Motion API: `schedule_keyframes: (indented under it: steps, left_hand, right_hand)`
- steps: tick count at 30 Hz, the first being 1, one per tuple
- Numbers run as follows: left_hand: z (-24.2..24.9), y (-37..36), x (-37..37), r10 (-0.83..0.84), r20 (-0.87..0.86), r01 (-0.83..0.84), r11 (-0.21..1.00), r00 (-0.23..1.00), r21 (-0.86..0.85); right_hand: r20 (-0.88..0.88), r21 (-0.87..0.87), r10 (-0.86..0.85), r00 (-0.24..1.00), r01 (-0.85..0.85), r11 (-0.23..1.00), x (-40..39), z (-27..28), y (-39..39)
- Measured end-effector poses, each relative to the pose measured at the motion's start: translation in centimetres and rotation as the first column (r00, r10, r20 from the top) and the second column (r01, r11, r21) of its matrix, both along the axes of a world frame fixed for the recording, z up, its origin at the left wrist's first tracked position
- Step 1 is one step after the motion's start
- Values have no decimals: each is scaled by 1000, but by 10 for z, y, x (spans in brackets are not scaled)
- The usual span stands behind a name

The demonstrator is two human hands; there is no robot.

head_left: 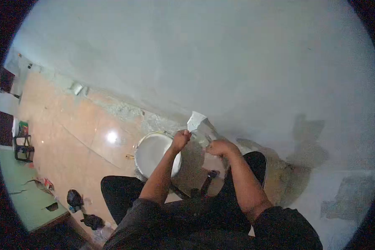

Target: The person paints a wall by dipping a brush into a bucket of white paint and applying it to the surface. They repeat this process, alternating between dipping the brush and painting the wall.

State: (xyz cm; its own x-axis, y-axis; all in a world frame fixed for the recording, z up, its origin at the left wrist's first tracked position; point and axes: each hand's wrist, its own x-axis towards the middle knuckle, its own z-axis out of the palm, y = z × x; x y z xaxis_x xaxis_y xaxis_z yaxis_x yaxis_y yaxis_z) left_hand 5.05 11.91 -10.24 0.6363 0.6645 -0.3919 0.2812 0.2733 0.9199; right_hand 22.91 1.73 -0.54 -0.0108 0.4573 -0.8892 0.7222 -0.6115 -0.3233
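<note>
My left hand (181, 141) is closed around the handle of a putty knife (196, 121), whose blade is coated white and points up toward the wall. Close by on the right, my right hand (223, 148) is curled shut. A thin, greyish flat tool (211, 132), apparently a second putty knife, extends from it toward the white blade; its details are blurred. Below my left forearm stands a round white bucket (138, 157), its inside pale and partly covered by the arm. The bucket sits between my knees, near the foot of the wall.
A grey plastered wall (237, 54) fills the upper view, with darker patches (350, 196) at right. Pale debris (125, 111) lies along its base. A whitish object (76, 88) rests by the wall. Black bags (74, 198) and a dark stool (23, 148) are on the tiled floor at left.
</note>
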Motion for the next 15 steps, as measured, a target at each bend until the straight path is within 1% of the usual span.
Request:
schedule_keyframes:
  steps: [1, 2, 3, 4, 5, 6, 7, 8, 9, 10, 11, 12, 13, 14, 15]
  left_hand:
    - [-18, 1, 2, -18, -59, 22, 998, 998, 60]
    - [-48, -1, 6, -45, -189, 102, 947, 981, 304]
    - [-72, -5, 7, -36, -183, 88, 955, 982, 285]
    - [-86, -8, 7, -30, -209, 126, 876, 978, 466]
    - [-98, -11, 7, -16, -235, 165, 758, 972, 631]
    - [-94, -5, 13, -192, -584, 391, 890, 789, 236]
    - [-89, -7, 14, -190, -579, 379, 898, 793, 224]
    - [-83, -12, 12, -193, -608, 373, 909, 770, 185]
    - [-87, -20, 10, -195, -636, 366, 919, 747, 148]
    - [-93, -27, 15, -203, -629, 320, 944, 750, 77]
    - [-99, -32, 12, -202, -628, 313, 947, 752, 70]
    - [-74, -28, 8, -259, -621, 458, 870, 740, 182]
    - [-64, -29, 6, -312, -621, 581, 761, 719, 290]
    - [-67, -37, 15, -67, -549, 261, 923, 833, 283]
    - [-65, -40, 17, -63, -552, 257, 924, 832, 282]
  right_hand:
    - [5, -24, 1, 1000, -1, 1000, 2, -5, -2]
    - [-13, -13, -38, 999, 38, 999, 5, -8, -3]
    - [-35, -4, -72, 997, 72, 997, 8, -10, -4]
    - [-28, -22, -58, 998, 57, 998, 11, -18, -5]
    - [-5, -15, -5, 1000, 5, 1000, 13, -26, -9]
    - [15, -9, 48, 999, -48, 999, 11, -24, -11]
    - [33, -4, 99, 995, -99, 995, 11, -23, -12]
    - [1, -45, 52, 999, -51, 998, 9, -21, -17]
    - [-1, -60, 59, 998, -59, 996, 9, -21, -24]
    - [-34, -39, 23, 999, -25, 999, 9, -21, -33]
    - [-51, -28, 10, 999, -11, 1000, 8, -22, -41]
    - [-68, -19, -4, 998, 3, 1000, 7, -21, -49]
    - [-50, -31, 29, 998, -31, 999, 5, -19, -54]
    - [-43, -37, 49, 998, -50, 998, 5, -20, -57]
    - [-37, -43, 68, 997, -69, 997, 3, -20, -58]
